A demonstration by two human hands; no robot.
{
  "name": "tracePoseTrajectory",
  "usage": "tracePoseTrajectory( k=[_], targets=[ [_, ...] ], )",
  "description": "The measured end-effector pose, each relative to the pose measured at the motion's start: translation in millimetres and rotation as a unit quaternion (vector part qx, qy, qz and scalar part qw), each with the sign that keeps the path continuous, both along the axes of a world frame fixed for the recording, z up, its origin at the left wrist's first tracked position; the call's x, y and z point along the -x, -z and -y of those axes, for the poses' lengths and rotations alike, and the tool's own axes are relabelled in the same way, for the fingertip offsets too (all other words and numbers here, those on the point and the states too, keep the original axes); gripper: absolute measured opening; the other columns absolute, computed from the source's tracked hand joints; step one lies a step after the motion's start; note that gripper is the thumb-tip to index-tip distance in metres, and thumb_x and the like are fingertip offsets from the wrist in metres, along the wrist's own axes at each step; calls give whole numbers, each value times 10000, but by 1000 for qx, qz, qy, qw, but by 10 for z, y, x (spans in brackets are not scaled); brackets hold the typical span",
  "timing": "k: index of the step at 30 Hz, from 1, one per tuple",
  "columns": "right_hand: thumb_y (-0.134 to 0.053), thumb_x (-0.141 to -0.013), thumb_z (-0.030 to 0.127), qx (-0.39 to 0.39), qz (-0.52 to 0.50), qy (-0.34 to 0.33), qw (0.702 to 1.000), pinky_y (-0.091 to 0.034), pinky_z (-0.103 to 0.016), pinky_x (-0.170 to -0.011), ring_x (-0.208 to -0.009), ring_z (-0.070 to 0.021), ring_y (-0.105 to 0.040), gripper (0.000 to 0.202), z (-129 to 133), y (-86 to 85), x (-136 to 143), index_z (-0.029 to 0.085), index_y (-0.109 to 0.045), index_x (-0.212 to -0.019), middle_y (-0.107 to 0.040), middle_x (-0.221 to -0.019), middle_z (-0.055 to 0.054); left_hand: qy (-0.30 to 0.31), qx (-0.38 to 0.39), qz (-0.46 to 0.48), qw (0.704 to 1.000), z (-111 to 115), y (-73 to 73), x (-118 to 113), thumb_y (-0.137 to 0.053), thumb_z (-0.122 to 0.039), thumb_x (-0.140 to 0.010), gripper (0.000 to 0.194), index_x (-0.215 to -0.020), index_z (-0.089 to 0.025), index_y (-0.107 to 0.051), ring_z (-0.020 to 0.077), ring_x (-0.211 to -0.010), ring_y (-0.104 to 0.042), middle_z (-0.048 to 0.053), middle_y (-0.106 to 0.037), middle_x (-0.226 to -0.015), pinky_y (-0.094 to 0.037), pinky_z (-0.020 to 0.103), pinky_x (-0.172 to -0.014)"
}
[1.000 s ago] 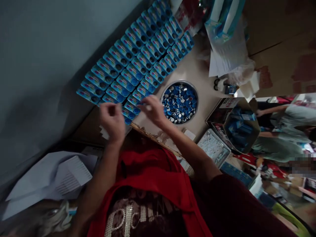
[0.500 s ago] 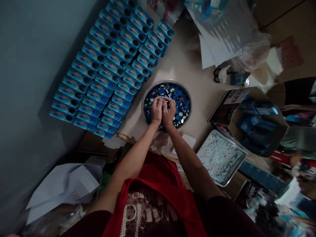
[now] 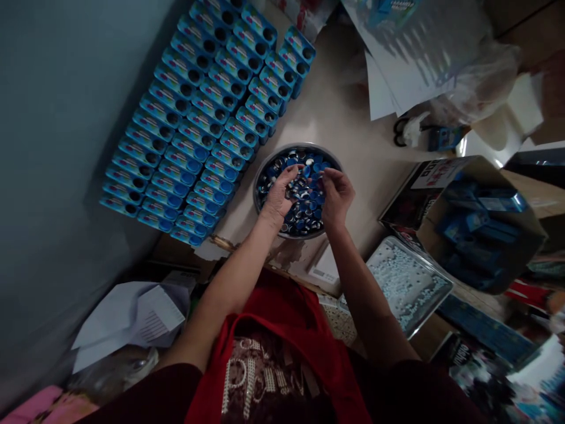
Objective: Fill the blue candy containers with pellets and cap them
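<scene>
A round metal bowl on the table holds many blue and silver caps. Over its left part is my left hand, cupped, with several caps lying in it or just beside its fingers. My right hand is over the bowl's right edge, thumb and fingertips pinched together; what is between them is too small to make out. The two hands are apart. Left of the bowl, blue boxes stand in slanted rows, some with dark round holes, others with blue round tops.
An open carton with blue packs is on the right, beside a tray of small pale pieces. Behind them lie black-handled scissors, white papers and plastic bags. A white flat box is near the table's front edge.
My hands were together over the bowl's middle and have parted, the right one moving right. Caps now show between them. The view has shifted slightly.
</scene>
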State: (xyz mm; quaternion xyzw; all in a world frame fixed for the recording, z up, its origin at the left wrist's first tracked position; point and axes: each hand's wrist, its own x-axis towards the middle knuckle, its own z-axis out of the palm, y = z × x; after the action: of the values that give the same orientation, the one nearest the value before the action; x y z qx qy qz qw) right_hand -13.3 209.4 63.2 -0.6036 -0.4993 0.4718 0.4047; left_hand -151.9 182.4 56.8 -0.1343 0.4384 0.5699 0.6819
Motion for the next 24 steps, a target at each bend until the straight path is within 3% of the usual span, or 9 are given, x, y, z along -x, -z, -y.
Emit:
tracePoseTrajectory(
  k=[6,11,15,17,20,24],
  targets=[
    [-771,-943,535,42,16,5,999,-604,-332,-796,-838,-185,-682,303,106,-4,-200,257,-756,-1063,-778,-967,-23,62,22,1,998,-38,-77,219,-733,-127,-1057,85,-1124,-173,-756,137,-744,-764,21,-793,-898,-604,211,-678],
    [-887,-851,569,123,-61,20,990,-568,-280,-683,-866,-177,-712,448,32,27,-272,278,-702,-1137,-757,-997,-10,54,52,-51,996,-63,-147,214,-719,-164,-1095,96,-1190,-183,-715,104,-642,-723,15,-797,-934,-567,190,-600],
    [-956,-770,562,204,-126,56,969,-435,-211,-507,-690,-123,-641,509,14,49,-270,283,-697,-1109,-723,-888,35,44,96,-154,982,-84,-197,171,-786,-179,-1086,108,-1050,-176,-684,27,-463,-544,-56,-669,-770,-315,138,-433],
    [-953,-779,545,216,-133,67,965,-370,-194,-464,-604,-88,-551,451,35,41,-240,268,-725,-1053,-705,-835,50,55,111,-139,982,-94,-194,191,-820,-201,-1079,204,-972,-164,-649,4,-417,-453,-73,-608,-704,-230,140,-408],
    [-963,-768,464,237,-128,63,961,-478,-192,-533,-656,-87,-608,363,51,17,-197,243,-777,-988,-746,-859,30,63,93,-78,991,-111,-157,264,-862,-231,-1062,265,-950,-158,-632,-2,-423,-443,-58,-636,-689,-230,121,-413],
    [-1014,-597,306,249,-133,28,959,-653,-272,-751,-866,-171,-791,474,18,-21,-179,224,-814,-1018,-820,-941,-10,58,46,-30,997,-159,-116,335,-887,-255,-1048,240,-976,-163,-678,-1,-412,-437,-42,-665,-688,-189,119,-403]
  ],
)
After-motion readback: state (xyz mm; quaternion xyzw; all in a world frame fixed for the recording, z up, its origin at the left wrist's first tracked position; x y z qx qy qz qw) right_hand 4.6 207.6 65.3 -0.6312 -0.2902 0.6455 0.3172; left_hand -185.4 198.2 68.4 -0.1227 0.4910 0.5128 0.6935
